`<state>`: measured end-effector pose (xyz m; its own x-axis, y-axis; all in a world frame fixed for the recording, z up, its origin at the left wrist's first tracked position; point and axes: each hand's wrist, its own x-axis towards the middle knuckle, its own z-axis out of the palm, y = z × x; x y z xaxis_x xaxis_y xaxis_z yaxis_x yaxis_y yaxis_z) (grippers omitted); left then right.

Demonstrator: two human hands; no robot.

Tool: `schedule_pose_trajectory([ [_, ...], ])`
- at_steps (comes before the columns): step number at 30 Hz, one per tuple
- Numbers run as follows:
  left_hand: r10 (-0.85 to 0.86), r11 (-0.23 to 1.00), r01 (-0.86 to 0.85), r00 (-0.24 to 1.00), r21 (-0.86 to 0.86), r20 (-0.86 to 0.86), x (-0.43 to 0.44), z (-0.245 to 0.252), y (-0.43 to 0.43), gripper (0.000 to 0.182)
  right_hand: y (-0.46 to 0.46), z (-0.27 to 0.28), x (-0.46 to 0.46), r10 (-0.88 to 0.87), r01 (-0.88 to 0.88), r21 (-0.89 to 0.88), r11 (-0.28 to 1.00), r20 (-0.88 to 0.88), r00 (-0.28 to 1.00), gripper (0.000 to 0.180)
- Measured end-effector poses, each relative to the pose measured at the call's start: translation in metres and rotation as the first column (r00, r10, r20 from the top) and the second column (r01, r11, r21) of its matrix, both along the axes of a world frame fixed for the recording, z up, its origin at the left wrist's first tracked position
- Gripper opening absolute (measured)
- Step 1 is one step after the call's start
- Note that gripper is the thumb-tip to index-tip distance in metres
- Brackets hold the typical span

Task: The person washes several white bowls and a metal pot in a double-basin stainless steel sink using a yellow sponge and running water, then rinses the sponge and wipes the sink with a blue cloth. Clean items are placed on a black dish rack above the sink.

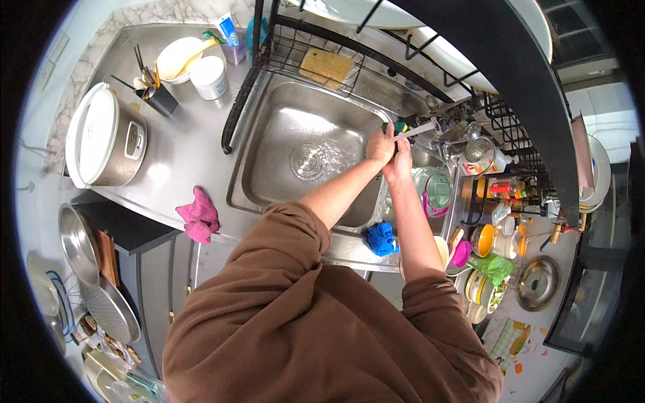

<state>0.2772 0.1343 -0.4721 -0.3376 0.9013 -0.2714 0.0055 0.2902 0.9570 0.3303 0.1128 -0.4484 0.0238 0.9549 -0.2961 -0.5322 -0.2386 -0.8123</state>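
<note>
Over the right side of the steel sink basin [282, 131], both hands are close together. My left hand [379, 147] grips a dark green scouring sponge [394, 128] with a little yellow on it. Pressed against it is my right hand [400, 162], its fingers bent and partly hidden. From the chrome tap [443, 152] side, a pale narrow strip [417, 132] reaches to my fingers; whether it is spout or water I cannot tell. Water ripples around the drain [307, 162]. Beside my right forearm, a clear glass bowl [436, 189] sits in the smaller basin.
A black dish rack [237, 111] stands over the sink, holding plates and a yellow sponge [326, 66]. Left are a rice cooker [116, 141], a white tub [208, 78] and a pink cloth [199, 215]. A blue cloth [381, 239] lies on the front edge.
</note>
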Motion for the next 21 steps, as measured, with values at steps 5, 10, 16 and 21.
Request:
schedule_pose_trajectory([
  [5,0.1,0.964,-0.044,0.974,0.262,-0.204,-0.025,0.008,-0.029,0.038,0.003,0.003,-0.012,0.136,-0.136,-0.001,0.991,-0.031,0.99,0.018],
  [10,-0.058,0.922,0.197,0.922,0.332,-0.383,-0.059,0.011,-0.052,0.032,0.018,0.012,-0.031,0.133,-0.134,0.004,0.991,0.086,0.987,0.028],
  [16,-0.35,0.867,0.496,0.664,0.039,-0.661,-0.1,-0.017,-0.115,0.038,0.017,-0.004,-0.023,0.084,-0.112,0.088,0.99,0.277,0.957,0.031],
  [21,-0.488,0.866,0.458,0.686,-0.201,-0.54,-0.132,-0.045,-0.167,0.043,-0.046,-0.102,-0.04,0.217,0.012,-0.22,0.975,0.967,0.132,0.048],
])
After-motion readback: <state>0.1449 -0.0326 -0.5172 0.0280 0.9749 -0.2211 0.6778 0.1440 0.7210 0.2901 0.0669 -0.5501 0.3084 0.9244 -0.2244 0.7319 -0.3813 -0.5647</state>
